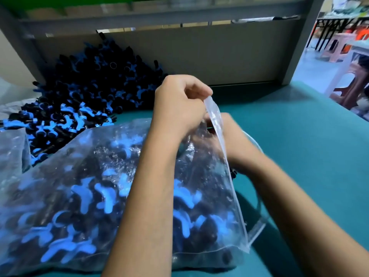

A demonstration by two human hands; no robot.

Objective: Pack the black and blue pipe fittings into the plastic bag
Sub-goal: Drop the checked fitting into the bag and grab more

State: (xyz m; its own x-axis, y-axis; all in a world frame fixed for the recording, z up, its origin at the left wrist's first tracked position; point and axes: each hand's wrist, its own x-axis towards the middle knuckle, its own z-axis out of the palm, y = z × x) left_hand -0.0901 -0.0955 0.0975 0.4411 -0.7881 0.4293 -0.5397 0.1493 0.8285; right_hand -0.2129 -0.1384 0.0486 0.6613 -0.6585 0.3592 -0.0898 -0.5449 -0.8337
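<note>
A clear plastic bag (238, 206) lies on the teal table, bulging with black and blue pipe fittings (103, 196). My left hand (177, 102) pinches the top corner of the bag's open edge and lifts it. Just behind that raised edge is my right hand (229, 134), at the bag's mouth. Its fingers are hidden by the plastic and by my left hand, so its grip is unclear. At the back left, a large loose pile of fittings (79, 92) is heaped against the grey panel.
The grey back panel (219, 56) closes off the far side of the teal table (299, 146). Part of another plastic bag (12, 152) shows at the left edge. Plastic stools (349, 86) stand on the floor beyond the table's right edge.
</note>
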